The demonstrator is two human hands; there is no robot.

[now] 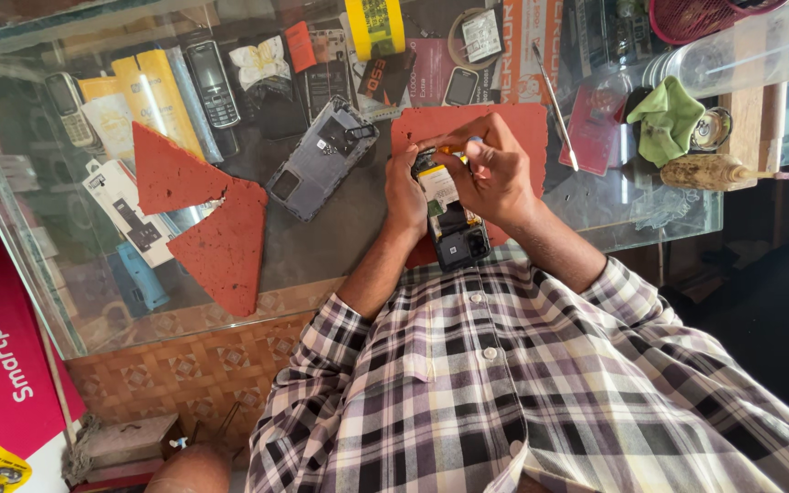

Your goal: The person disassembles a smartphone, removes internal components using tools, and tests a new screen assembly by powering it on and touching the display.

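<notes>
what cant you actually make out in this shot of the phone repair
- Head view: the tip of the tool with the orange and blue handle, covered by the right hand.
- Head view: the upper part of the opened phone, hidden under both hands; the left hand covers its side.
- Head view: the small parts on the phone's board, too small to tell.
- Head view: the red basket, cut off by the top edge.

A grey back cover (321,157), torn red mat pieces (221,239), a green cloth (667,117), perhaps a brush (714,172).
</notes>
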